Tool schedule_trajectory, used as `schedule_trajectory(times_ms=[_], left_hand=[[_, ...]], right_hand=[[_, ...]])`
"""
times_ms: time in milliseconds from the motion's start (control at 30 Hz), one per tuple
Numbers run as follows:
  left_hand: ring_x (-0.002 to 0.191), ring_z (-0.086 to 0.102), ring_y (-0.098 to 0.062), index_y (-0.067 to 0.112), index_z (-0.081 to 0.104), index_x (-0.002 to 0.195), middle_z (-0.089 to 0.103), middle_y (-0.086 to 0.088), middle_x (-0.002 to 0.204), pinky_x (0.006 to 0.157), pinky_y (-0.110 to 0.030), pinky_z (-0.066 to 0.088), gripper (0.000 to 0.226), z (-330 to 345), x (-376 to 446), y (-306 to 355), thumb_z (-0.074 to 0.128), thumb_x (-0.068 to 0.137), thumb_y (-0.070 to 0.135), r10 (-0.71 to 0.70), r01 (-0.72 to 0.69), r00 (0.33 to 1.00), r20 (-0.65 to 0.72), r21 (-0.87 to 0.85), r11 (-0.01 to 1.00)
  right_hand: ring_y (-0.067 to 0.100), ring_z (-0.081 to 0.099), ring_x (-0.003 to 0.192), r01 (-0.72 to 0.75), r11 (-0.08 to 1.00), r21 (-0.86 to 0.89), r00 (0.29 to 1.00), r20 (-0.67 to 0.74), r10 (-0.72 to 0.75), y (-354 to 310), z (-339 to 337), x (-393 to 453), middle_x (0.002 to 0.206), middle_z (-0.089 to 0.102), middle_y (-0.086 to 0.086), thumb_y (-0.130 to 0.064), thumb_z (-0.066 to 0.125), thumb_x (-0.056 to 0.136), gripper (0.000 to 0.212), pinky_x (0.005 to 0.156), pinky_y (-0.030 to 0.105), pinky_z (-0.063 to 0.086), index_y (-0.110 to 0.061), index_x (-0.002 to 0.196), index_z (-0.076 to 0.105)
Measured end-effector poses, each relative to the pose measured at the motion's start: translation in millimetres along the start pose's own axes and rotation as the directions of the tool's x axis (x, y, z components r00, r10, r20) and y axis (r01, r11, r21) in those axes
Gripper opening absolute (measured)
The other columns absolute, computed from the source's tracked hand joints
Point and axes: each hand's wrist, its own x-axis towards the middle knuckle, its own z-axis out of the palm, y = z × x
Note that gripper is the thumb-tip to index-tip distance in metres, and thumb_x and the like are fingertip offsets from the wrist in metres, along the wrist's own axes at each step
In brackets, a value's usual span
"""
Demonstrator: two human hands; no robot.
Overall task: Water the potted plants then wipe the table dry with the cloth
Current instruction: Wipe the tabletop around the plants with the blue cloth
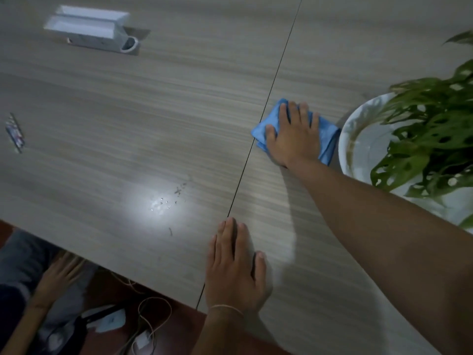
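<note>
A folded blue cloth lies on the wood-grain table, just right of the table's dark seam. My right hand presses flat on top of it, fingers spread, arm stretched out from the lower right. Close to the cloth's right edge stands a white pot holding a green plant with holed leaves. My left hand rests flat on the table near its front edge, holding nothing. A few water droplets glint in a bright patch left of the seam.
A white box lies at the far left of the table, and a small printed packet sits at the left edge. Below the table edge are another person's hand and cables on the floor.
</note>
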Motion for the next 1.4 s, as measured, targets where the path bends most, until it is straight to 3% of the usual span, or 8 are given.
schedule_trajectory(times_ms=[300, 467, 767, 833, 967, 1067, 1233, 1400], left_hand=[[0.156, 0.007, -0.018, 0.015, 0.031, 0.156, 0.020, -0.007, 0.166, 0.126, -0.041, 0.013, 0.067, 5.0, 1.2, -5.8, 0.038, 0.096, 0.044, 0.001, -0.001, 1.000, 0.005, 0.021, 1.000], [0.150, 0.027, -0.029, 0.006, 0.040, 0.151, 0.035, -0.015, 0.159, 0.121, -0.049, 0.026, 0.063, 3.1, 2.7, -10.3, 0.034, 0.095, 0.034, 0.042, -0.044, 0.998, -0.036, -0.064, 0.997], [0.148, 0.029, -0.025, 0.005, 0.044, 0.146, 0.039, -0.012, 0.156, 0.124, -0.041, 0.019, 0.061, 2.7, -16.2, 8.8, 0.034, 0.093, 0.033, -0.018, 0.015, 0.999, -0.027, -0.128, 0.992], [0.149, 0.025, -0.022, 0.008, 0.041, 0.148, 0.037, -0.009, 0.157, 0.125, -0.044, 0.016, 0.060, 6.9, -26.1, 23.1, 0.032, 0.096, 0.036, 0.040, -0.039, 0.999, 0.009, -0.119, 0.992], [0.149, 0.029, -0.026, 0.008, 0.041, 0.148, 0.039, -0.010, 0.156, 0.122, -0.047, 0.025, 0.058, 22.3, -29.0, 76.9, 0.033, 0.099, 0.038, 0.186, -0.174, 0.982, 0.042, -0.207, 0.963], [0.147, 0.033, -0.027, 0.005, 0.044, 0.147, 0.043, -0.013, 0.154, 0.120, -0.042, 0.028, 0.057, 43.1, -22.1, 124.1, 0.037, 0.099, 0.036, 0.374, -0.356, 0.927, 0.034, -0.238, 0.904], [0.150, 0.029, -0.025, 0.003, 0.044, 0.147, 0.041, -0.014, 0.155, 0.122, -0.039, 0.026, 0.055, 71.6, -25.6, 205.5, 0.043, 0.101, 0.033, 0.572, -0.535, 0.818, 0.063, -0.283, 0.796], [0.148, 0.031, -0.029, 0.000, 0.045, 0.145, 0.044, -0.017, 0.153, 0.118, -0.046, 0.030, 0.055, 93.4, -34.6, 256.1, 0.047, 0.099, 0.030, 0.637, -0.599, 0.768, 0.069, -0.275, 0.752]], right_hand=[[0.027, 0.008, 0.157, 0.144, 0.989, 0.023, 0.988, 0.051, -0.145, 8.5, -0.3, -88.4, 0.170, 0.016, 0.008, -0.054, 0.016, 0.100, 0.073, 0.126, 0.050, 0.002, -0.015, 0.161, 0.018], [0.026, 0.006, 0.157, 0.202, 0.979, 0.029, 0.976, 0.071, -0.204, 19.5, 1.9, -168.3, 0.170, 0.016, 0.006, -0.055, 0.019, 0.102, 0.071, 0.126, 0.049, 0.002, -0.016, 0.161, 0.019], [0.025, 0.011, 0.156, 0.110, 0.993, 0.044, 0.992, 0.056, -0.113, 108.8, -10.1, -283.0, 0.169, 0.018, 0.005, -0.058, 0.025, 0.101, 0.072, 0.126, 0.049, 0.008, -0.018, 0.160, 0.025], [0.024, 0.011, 0.156, 0.054, 0.997, 0.050, 0.997, 0.050, -0.056, 141.2, -15.7, -295.3, 0.169, 0.018, 0.004, -0.059, 0.025, 0.101, 0.072, 0.127, 0.048, 0.006, -0.018, 0.160, 0.025], [0.026, 0.016, 0.155, -0.073, 0.995, 0.061, 0.997, 0.012, 0.072, 203.2, -29.5, -313.8, 0.168, 0.024, 0.006, -0.058, 0.028, 0.100, 0.071, 0.127, 0.045, 0.004, -0.018, 0.159, 0.029], [0.027, 0.022, 0.153, -0.172, 0.984, 0.053, 0.984, -0.030, 0.174, 242.3, -38.2, -316.9, 0.165, 0.030, 0.006, -0.057, 0.029, 0.099, 0.072, 0.126, 0.045, 0.008, -0.017, 0.158, 0.031], [0.026, 0.016, 0.155, -0.273, 0.962, 0.031, 0.961, -0.034, 0.274, 290.3, -41.8, -311.0, 0.168, 0.024, 0.006, -0.060, 0.021, 0.098, 0.076, 0.126, 0.047, 0.010, -0.018, 0.160, 0.023], [0.026, 0.013, 0.155, -0.349, 0.937, 0.033, 0.935, -0.059, 0.350, 330.9, -48.6, -284.9, 0.169, 0.020, 0.005, -0.059, 0.019, 0.099, 0.074, 0.126, 0.049, 0.008, -0.018, 0.161, 0.019]])
